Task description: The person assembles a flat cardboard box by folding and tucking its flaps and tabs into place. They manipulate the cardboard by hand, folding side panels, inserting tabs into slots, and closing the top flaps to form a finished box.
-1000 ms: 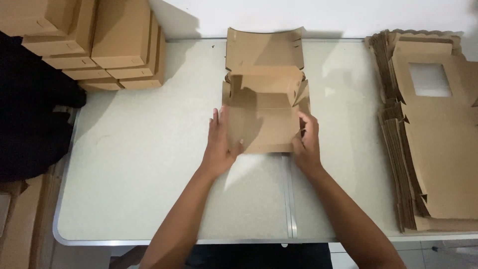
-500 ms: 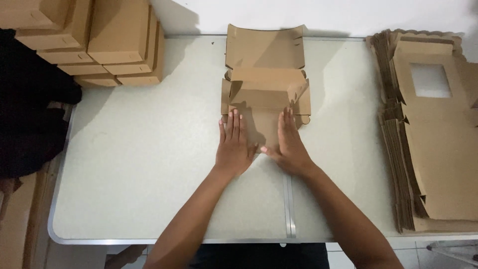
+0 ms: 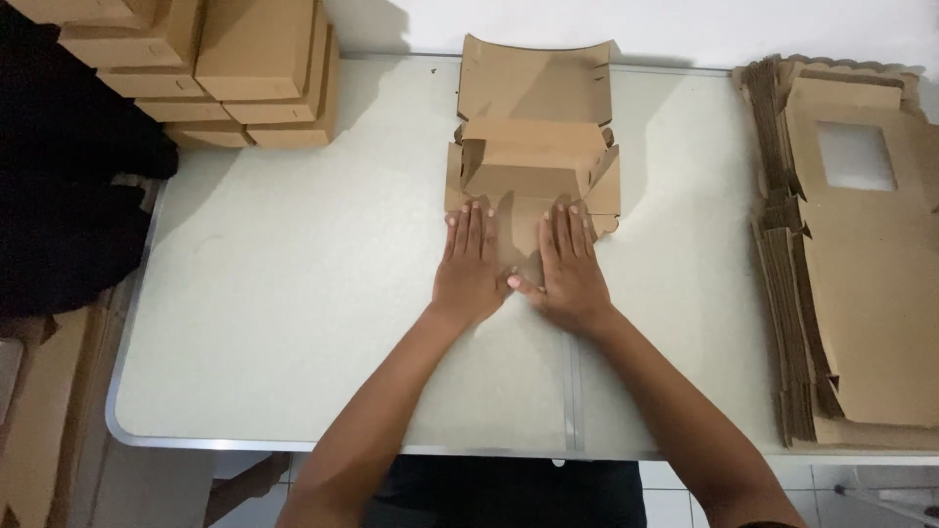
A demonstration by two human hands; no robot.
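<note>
2 flat, open-palmed grips, left hand (image 3: 470, 264) and right hand (image 3: 567, 269), on brown half-folded carton (image 3: 533, 161).

Both hands flat — left hand (image 3: 471, 264), right hand (image 3: 565, 264) — on half-folded cardboard box (image 3: 533, 161)

- Pale counter (image 3: 293, 323) with a metal edge and a seam running toward the near side.
- Stack of folded brown boxes (image 3: 235, 68) at the far left corner of the counter.
- Pile of flat cardboard blanks (image 3: 861, 293) along the right edge, the top one with a window cut-out.
- Dark cloth (image 3: 68, 215) off the left side.
- White wall (image 3: 685, 29) behind.
</note>
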